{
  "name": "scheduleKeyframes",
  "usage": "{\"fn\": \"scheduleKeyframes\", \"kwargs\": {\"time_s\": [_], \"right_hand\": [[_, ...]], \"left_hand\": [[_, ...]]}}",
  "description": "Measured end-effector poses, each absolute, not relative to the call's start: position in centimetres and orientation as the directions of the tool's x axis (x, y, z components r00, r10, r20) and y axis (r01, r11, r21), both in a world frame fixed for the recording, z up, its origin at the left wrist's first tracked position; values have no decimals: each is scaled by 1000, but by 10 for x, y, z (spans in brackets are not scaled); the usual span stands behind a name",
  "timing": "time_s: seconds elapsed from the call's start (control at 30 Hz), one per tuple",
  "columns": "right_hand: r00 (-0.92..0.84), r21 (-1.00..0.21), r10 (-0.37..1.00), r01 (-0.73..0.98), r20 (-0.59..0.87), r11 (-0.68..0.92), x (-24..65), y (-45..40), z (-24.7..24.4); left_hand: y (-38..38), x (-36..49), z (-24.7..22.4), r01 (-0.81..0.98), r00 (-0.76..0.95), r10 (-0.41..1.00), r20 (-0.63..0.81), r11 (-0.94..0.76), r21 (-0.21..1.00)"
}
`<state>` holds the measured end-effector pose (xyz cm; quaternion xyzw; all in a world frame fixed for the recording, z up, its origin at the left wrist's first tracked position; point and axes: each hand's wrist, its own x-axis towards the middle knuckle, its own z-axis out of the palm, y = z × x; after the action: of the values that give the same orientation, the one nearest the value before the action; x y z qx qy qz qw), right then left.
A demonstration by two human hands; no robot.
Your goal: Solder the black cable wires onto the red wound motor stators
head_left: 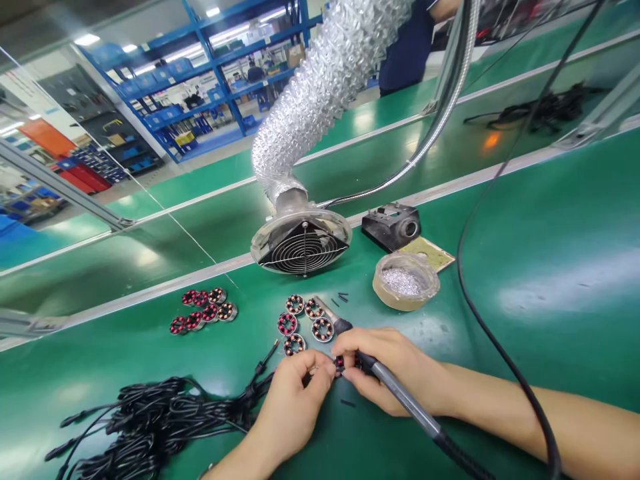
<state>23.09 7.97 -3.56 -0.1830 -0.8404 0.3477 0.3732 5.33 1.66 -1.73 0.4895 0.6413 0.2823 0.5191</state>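
Observation:
A soldering iron [403, 395] lies across my right hand [395, 370], gripped among its fingers, its metal barrel pointing up and away. Between my fingertips is a small motor stator [339, 363] with red and black parts, mostly covered by fingers. My left hand [300, 397] pinches at its left edge with thumb and forefinger; whether a thin wire is also in the pinch I cannot make out. Just beyond my hands several round copper-wound stators [323, 329] lie on the green bench. A bundle of black cables [165, 420] is left of my left hand.
A fume extractor hood [303, 247] on a silver duct [320, 87] hangs ahead. Behind my right hand stand a tub of metal shavings [406, 303] and a black iron stand [393, 227]. More stators [210, 312] lie left. A black cord [467, 273] loops down the right.

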Motion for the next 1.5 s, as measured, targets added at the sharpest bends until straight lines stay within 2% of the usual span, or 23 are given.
{"fn": "scheduleKeyframes", "kwargs": {"time_s": [0.17,0.37,0.5,0.6,0.7,0.8,0.87,1.0,1.1,1.23,1.37,1.5], "right_hand": [[-664,-712,530,-6,528,702,226,83,-33],[-678,-672,501,14,537,740,227,83,-37],[-689,-691,528,55,496,721,228,81,-36],[-680,-704,553,76,482,707,226,76,-34],[-612,-688,607,137,507,713,222,67,-35],[-577,-667,636,199,512,718,223,59,-35],[-633,-670,606,181,481,720,228,58,-34],[-712,-636,507,110,486,764,239,66,-27],[-696,-642,511,93,505,761,241,70,-25],[-722,-700,505,42,472,713,240,69,-25],[-625,-692,569,63,535,719,243,71,-23],[-450,-669,661,169,601,723,247,78,-22]], "left_hand": [[13,52,-18,462,50,945,-323,265,846],[10,49,-17,445,69,941,-330,267,855],[8,49,-17,466,41,947,-319,264,845],[3,53,-15,541,36,970,-242,185,821],[-6,57,-11,615,113,975,-193,84,784],[-12,57,-2,646,255,944,-207,-7,763],[-10,54,6,660,321,920,-227,-46,750],[8,46,18,764,264,920,-290,-16,644],[19,45,16,820,243,902,-356,4,572],[17,48,5,818,285,895,-343,-41,574],[10,50,0,837,323,888,-326,-107,537],[18,56,4,880,228,939,-258,-86,467]]}}
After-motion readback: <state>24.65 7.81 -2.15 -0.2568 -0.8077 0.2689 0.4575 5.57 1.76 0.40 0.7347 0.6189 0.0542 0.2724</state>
